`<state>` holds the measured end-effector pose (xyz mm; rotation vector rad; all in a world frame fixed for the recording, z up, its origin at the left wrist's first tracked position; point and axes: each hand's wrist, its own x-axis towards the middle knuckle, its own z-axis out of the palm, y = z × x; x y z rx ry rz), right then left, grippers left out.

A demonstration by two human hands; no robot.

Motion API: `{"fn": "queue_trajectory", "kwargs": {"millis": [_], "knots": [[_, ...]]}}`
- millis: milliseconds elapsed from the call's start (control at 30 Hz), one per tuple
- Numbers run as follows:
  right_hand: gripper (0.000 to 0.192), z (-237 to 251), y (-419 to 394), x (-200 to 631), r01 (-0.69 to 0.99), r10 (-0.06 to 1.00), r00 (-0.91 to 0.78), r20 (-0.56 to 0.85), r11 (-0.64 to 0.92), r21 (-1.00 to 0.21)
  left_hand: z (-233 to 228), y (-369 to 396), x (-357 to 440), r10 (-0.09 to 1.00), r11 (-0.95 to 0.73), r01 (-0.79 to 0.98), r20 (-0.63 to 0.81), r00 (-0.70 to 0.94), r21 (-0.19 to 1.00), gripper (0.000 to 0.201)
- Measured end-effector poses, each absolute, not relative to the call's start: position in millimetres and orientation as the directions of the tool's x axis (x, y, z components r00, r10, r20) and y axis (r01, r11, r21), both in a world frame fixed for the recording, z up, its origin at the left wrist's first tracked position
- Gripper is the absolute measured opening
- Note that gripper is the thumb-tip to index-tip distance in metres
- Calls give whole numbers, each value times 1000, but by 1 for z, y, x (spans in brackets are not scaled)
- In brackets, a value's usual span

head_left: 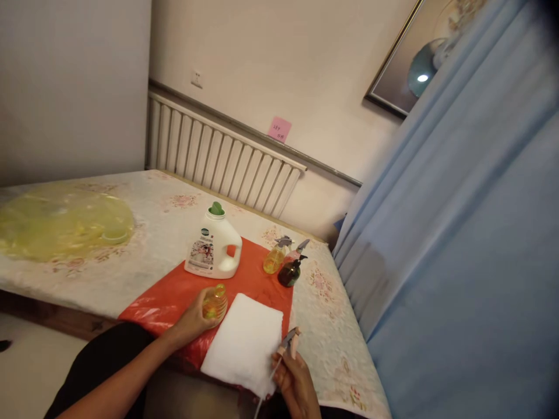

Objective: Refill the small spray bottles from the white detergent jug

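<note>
My left hand is wrapped round a small yellow ribbed bottle whose neck has no sprayer on it. In my right hand is a trigger spray head, grey and pinkish, with a thin dip tube pointing down. A folded white cloth lies between my hands on a red plastic sheet. Behind the left hand stands a white jug with a green spout and a side handle. A yellow spray bottle and a dark pump bottle stand beyond the cloth.
A yellowish clear plastic bag or sheet lies on the left of the flowered bed cover. At the back are a radiator and a pink note. A blue curtain hangs along the right side.
</note>
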<state>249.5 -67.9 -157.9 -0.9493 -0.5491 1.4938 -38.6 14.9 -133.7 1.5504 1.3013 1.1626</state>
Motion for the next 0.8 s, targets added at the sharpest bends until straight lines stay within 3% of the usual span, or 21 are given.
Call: {"fn": "queue_trajectory", "kwargs": {"millis": [200, 367, 567, 800], "knots": [[48, -105, -35, 223, -498, 970, 237, -48, 79, -863, -140, 15, -37, 983, -167, 304, 181, -18, 938, 64], [38, -52, -8, 187, -416, 953, 274, 130, 240, -877, -137, 11, -38, 990, -138, 268, 142, 5, 953, 64], [36, -22, 10, 146, -250, 917, 140, 374, 398, -883, -149, 16, -36, 984, -167, 223, 176, -19, 960, 64], [37, -22, 20, 127, -160, 915, 40, 400, 401, -902, -166, 24, -37, 976, -198, 236, 213, -39, 951, 69]]}}
